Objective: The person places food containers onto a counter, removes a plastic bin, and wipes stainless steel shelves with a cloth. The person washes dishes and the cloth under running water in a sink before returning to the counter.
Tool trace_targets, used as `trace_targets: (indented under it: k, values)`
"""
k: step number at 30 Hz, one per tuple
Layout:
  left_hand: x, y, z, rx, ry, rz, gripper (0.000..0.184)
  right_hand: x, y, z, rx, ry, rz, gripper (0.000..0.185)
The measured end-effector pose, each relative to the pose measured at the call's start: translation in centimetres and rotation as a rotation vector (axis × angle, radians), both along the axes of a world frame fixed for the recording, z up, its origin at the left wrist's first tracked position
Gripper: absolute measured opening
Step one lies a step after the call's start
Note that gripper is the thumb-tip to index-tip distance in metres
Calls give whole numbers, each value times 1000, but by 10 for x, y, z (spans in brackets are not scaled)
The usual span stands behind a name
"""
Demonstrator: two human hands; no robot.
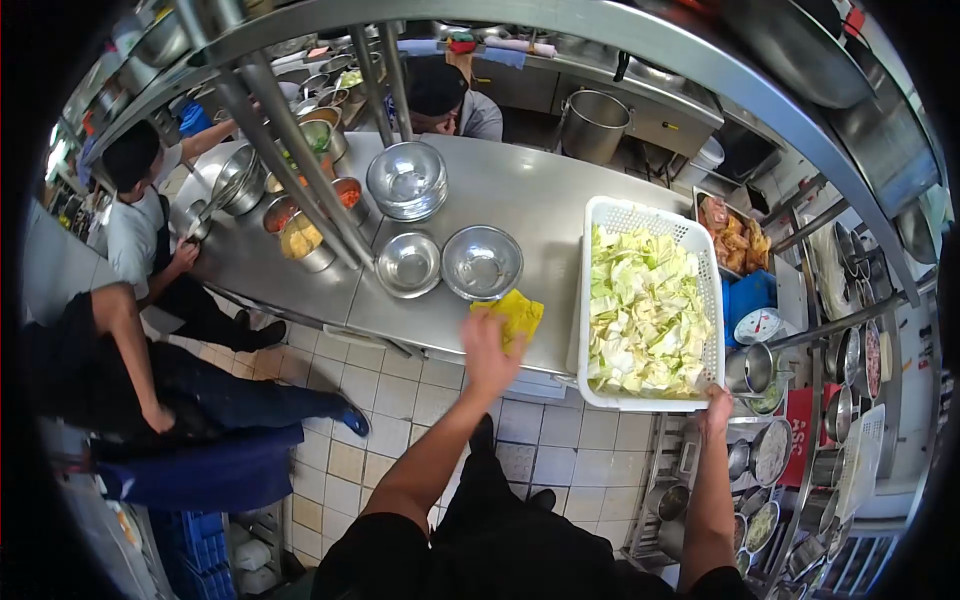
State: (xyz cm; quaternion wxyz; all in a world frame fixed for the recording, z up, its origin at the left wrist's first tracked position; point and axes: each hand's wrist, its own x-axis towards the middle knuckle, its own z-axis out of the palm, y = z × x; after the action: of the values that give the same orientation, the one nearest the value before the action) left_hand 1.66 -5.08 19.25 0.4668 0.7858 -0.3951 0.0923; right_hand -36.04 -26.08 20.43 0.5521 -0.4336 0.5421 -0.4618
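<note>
My left hand [490, 352] is at the front edge of the steel counter, with its fingers on a crumpled yellow cloth [520, 316]. Part of the cloth is hidden under the fingers. My right hand [716, 408] grips the near right corner of a white perforated plastic basket [590, 290]. Chopped cabbage [648, 310] fills this basket, which rests on the counter's right part. Just beyond the cloth stands a steel bowl [482, 262], with a second steel bowl [409, 265] to its left.
Stacked steel bowls [407, 182] stand behind, near metal posts [300, 170]. Food containers [308, 245] line the counter's left. Raw meat in a tray [733, 235] and a dial scale [757, 326] sit right of the basket. Co-workers [135, 230] stand at left and across the counter.
</note>
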Motion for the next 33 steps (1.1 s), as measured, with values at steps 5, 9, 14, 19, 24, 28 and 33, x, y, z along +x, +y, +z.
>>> trace_targets:
  k: [5, 9, 14, 19, 24, 28, 33]
  values:
    - [68, -1, 4, 185, 220, 108, 55, 5, 9, 9, 55, 0, -12, 11]
    - [73, -6, -8, 239, 321, 45, 62, 7, 17, 6, 97, 30, -44, 16]
    - [34, 22, -18, 191, 265, 46, 59, 1, 12, 8, 126, 53, 58, 31]
    - [11, 18, -30, 510, 92, -139, 48, -2, -22, -4, 96, 261, 268, 39]
    - [-3, 15, -34, 636, 205, -105, 40, 14, -13, 3, 39, 150, 103, 22]
    - [-30, 18, -26, 524, -60, 43, 42, 20, -16, -7, -176, 289, 18, 22]
    - [-16, -7, -29, 653, 203, -5, 45, 11, -14, -16, -132, -42, -34, 21]
